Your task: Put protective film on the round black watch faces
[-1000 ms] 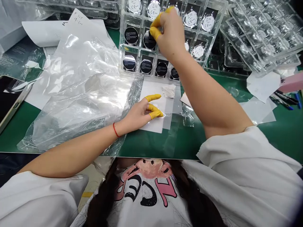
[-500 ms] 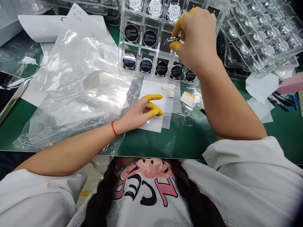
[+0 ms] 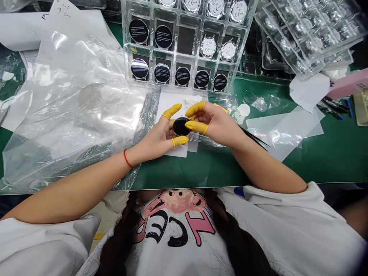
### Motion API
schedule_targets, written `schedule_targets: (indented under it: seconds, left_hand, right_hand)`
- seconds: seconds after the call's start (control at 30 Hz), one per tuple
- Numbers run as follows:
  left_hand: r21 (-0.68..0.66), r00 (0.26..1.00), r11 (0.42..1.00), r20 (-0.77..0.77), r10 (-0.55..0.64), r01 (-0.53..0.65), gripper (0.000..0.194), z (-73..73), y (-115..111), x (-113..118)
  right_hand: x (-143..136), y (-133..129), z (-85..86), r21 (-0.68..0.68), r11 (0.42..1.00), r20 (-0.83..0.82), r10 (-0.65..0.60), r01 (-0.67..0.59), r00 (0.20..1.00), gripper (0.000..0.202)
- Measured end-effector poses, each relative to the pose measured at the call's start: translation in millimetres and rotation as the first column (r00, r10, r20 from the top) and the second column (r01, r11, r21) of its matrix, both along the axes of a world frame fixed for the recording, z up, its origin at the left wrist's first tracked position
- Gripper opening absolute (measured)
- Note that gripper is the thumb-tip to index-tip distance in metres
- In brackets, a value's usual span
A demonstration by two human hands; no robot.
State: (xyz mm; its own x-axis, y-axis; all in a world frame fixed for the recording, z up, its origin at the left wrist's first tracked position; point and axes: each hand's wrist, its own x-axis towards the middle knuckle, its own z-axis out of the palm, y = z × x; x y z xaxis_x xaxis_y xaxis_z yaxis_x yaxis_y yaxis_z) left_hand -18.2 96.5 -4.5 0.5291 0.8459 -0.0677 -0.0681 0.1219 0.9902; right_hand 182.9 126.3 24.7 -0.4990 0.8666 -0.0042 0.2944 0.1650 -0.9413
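Observation:
A round black watch face with a thin silver rim (image 3: pixel 179 128) is gripped at its right edge by my right hand (image 3: pixel 220 124), thumb on the front and fingers behind. My left hand (image 3: pixel 156 138) reaches around its left side with thumb and forefinger spread apart. Whether a left finger touches the back of the watch is hidden. Yellow finger cots cover the fingertips of both hands. Beyond them lies a clear plastic tray (image 3: pixel 236 66) of watch cases in square compartments. Some show black faces with white text, others silver backs; one compartment in its middle row holds no watch.
Clear plastic bags (image 3: pixel 86 126) and paper cover the left of the green table (image 3: pixel 224 165). Stacked clear trays (image 3: pixel 316 34) stand at the back right. White paper pieces (image 3: pixel 310 90), a pink box (image 3: pixel 349 83), pens (image 3: pixel 333 107) and dark tweezers (image 3: pixel 255 138) lie to the right.
My right hand has brought the watch from above the tray down to my left hand. The black face now shows towards me. My left hand's thumb and forefinger have spread wider.

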Motion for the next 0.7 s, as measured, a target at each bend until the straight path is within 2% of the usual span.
schedule_targets:
  seconds: [0.1,0.2,0.27,0.37,0.47,0.53,0.57,0.6,0.63,0.67,0.7]
  left_hand:
    - [0.053,0.999,0.998,-0.040,-0.024,0.026,0.088,-1.4,0.0,-1.4]
    - [0.089,0.996,0.994,-0.074,-0.053,0.059,0.076,-1.0,-0.7,-1.9]
    - [0.124,0.994,0.990,-0.102,-0.050,0.063,0.066,-0.8,-1.7,-1.4]
    - [0.144,0.992,0.988,-0.124,-0.038,0.055,0.061,-1.2,-2.9,-0.6]
    - [0.165,0.991,0.985,-0.134,-0.023,0.045,0.056,-0.5,-2.7,-0.7]
    - [0.161,0.993,0.987,-0.119,-0.008,0.027,0.052,1.5,-2.3,-1.4]
    - [0.138,0.994,0.990,-0.107,-0.003,0.018,0.052,2.9,-2.2,-1.8]
    - [0.107,0.996,0.994,-0.092,0.002,0.008,0.052,4.5,-2.3,-2.2]
    - [0.073,0.997,0.997,-0.077,0.005,0.001,0.052,6.0,-2.5,-2.6]
    - [0.041,0.998,0.999,-0.064,0.004,-0.002,0.052,7.3,-2.9,-3.0]
    - [0.018,0.999,1.000,-0.054,0.004,-0.003,0.052,8.2,-3.3,-3.4]
  right_hand:
    - [-3.8,-7.9,5.0,0.256,0.966,0.229,-0.024,-0.036,0.973,0.014]
    - [-7.3,-19.4,7.2,0.525,0.839,0.427,-0.114,-0.143,0.897,0.013]
    - [-10.4,-25.8,5.3,0.598,0.773,0.504,-0.156,-0.213,0.850,0.016]
    - [-17.0,-33.2,2.8,0.671,0.696,0.530,-0.207,-0.257,0.823,0.020]
    - [-16.2,-34.4,10.0,0.755,0.608,0.425,-0.168,-0.246,0.889,0.022]
    - [-1.0,-26.0,18.3,0.770,0.616,0.332,-0.162,-0.167,0.929,0.018]
    - [12.1,-17.9,21.5,0.752,0.653,0.297,-0.217,-0.088,0.930,0.018]
    - [28.2,-7.7,23.1,0.716,0.698,0.288,-0.323,0.021,0.901,0.020]
    - [46.1,4.0,22.8,0.668,0.724,0.291,-0.466,0.171,0.835,0.024]
    - [63.9,15.9,20.8,0.586,0.756,0.375,-0.573,0.293,0.728,0.025]
    - [79.7,26.9,17.2,0.504,0.779,0.514,-0.617,0.372,0.596,0.025]
